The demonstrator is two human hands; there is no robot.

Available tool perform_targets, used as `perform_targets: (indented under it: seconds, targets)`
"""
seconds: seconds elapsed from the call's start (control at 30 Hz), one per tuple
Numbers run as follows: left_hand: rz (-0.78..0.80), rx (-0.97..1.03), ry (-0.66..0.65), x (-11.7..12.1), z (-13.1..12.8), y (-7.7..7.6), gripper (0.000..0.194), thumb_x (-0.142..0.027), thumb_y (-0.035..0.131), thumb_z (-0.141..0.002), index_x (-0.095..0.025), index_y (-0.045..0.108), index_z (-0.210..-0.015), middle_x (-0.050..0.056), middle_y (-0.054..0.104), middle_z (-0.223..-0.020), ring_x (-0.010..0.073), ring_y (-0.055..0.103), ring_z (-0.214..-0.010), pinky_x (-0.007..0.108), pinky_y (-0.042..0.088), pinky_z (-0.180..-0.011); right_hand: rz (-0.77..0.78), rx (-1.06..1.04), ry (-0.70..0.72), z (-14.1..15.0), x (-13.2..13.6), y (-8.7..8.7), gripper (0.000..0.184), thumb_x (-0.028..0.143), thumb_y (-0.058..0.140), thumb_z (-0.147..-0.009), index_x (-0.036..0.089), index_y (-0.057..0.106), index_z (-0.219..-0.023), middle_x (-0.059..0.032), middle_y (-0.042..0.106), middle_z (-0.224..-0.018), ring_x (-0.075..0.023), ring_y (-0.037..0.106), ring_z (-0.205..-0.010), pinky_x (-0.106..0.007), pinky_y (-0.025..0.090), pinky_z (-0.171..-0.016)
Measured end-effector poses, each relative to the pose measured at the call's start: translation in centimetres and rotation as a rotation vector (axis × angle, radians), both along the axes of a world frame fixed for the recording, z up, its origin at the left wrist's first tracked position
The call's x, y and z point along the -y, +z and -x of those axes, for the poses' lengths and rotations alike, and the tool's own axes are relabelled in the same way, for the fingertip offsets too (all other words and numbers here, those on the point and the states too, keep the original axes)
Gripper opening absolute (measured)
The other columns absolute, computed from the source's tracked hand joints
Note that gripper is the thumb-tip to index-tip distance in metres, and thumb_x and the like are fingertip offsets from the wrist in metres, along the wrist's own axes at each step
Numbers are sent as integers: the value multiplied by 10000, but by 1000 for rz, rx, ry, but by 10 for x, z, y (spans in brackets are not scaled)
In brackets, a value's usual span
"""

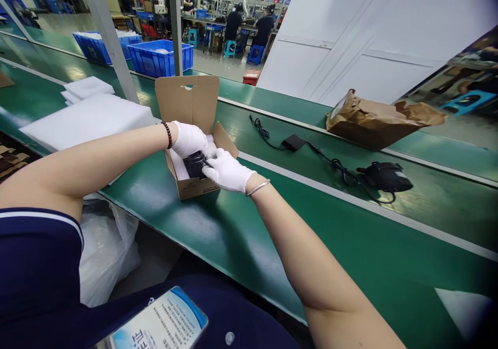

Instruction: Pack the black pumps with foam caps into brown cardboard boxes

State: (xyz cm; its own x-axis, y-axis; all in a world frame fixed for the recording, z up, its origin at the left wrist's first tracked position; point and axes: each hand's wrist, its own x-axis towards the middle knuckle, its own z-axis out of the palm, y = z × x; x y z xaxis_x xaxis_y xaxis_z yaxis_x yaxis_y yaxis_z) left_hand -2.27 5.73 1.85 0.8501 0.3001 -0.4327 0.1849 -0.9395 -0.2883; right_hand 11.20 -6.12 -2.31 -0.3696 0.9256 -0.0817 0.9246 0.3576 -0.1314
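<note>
A small open cardboard box (194,185) stands on the green conveyor table (272,235), its lid flap up. Inside lie white foam and a black device (194,163). My left hand (189,139), in a white glove, reaches over the box with fingers curled onto the black device. My right hand (226,170), also gloved, presses on the same device from the right side, fingers closed around its edge.
A black power adapter with cable (293,142) and another black device (385,177) lie to the right. A torn brown paper bag (373,121) sits further back. White foam sheets (91,118) are stacked at left. Blue crates (159,57) and seated workers are behind.
</note>
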Motion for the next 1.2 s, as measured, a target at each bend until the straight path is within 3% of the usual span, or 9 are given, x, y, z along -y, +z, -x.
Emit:
perform_targets:
  seconds: [0.1, 0.27, 0.37, 0.47, 0.63, 0.73, 0.93, 1.07, 1.2]
  targets:
    - [68, -15, 102, -2, -4, 6, 313, -125, 661, -602, -234, 708, -892, 34, 692, -848, 211, 608, -781, 327, 472, -805, 119, -66, -50, 0, -6, 8, 376, 415, 458, -1000, 150, 724, -1026, -143, 624, -1126, -261, 583, -990, -306, 428, -794]
    - [201, 1, 163, -7, -7, 13, 209, -89, 653, -555, -204, 683, -727, 20, 632, -683, 225, 580, -707, 368, 459, -798, 253, -340, -53, -11, -19, 14, 186, 367, 691, -857, 196, 709, -929, 1, 685, -886, -166, 604, -816, -225, 398, -688]
    - [202, -32, 189, -8, -9, 15, 313, -53, 631, -552, -211, 702, -812, 13, 643, -696, 217, 570, -662, 346, 451, -738, 226, -530, -84, -16, -25, 8, 220, 343, 781, -743, 164, 681, -823, 39, 649, -757, -141, 571, -759, -207, 381, -657]
    - [200, -99, 211, -9, -9, 19, 386, -3, 628, -544, -202, 691, -869, -13, 643, -687, 173, 525, -605, 304, 433, -657, 141, -669, -171, -12, -29, -1, 221, 341, 759, -739, 149, 650, -728, 58, 577, -654, -125, 531, -692, -207, 355, -615]
    - [223, -100, 244, -16, 5, 30, 354, 47, 623, -579, -131, 668, -881, -42, 622, -679, 116, 469, -608, 238, 421, -625, -83, -844, -274, 10, -36, -8, 172, 315, 654, -854, 168, 720, -915, 32, 684, -839, -148, 604, -827, -206, 417, -725]
    - [222, -59, 236, -18, 15, 30, 336, 32, 623, -616, -120, 668, -912, -22, 662, -767, 115, 508, -654, 237, 442, -679, -149, -774, -251, 24, -42, -7, 199, 320, 613, -918, 188, 726, -1014, 8, 715, -959, -162, 629, -912, -213, 437, -789]
    - [24, -203, 385, 3, 14, 6, 120, -107, 670, -619, -118, 691, -737, 100, 643, -695, 267, 617, -711, 394, 483, -730, 32, -331, -40, 32, -45, 2, 239, 303, 672, -888, 181, 727, -1086, -76, 731, -1014, -244, 662, -945, -274, 451, -812]
    - [58, -71, 490, 10, 12, -11, 235, -184, 718, -566, -129, 710, -794, 134, 665, -777, 337, 632, -858, 442, 484, -809, 221, -328, 85, 28, -47, 18, 458, 543, 659, -867, 237, 694, -1206, -60, 711, -1121, -268, 660, -989, -297, 478, -809]
    - [102, 8, 386, -1, 31, -15, 393, -142, 689, -564, -169, 725, -954, 145, 693, -935, 355, 619, -973, 446, 467, -882, 180, -150, 41, 29, -57, 20, 309, 364, 610, -914, 181, 717, -1139, -98, 721, -1076, -274, 668, -979, -307, 480, -819]
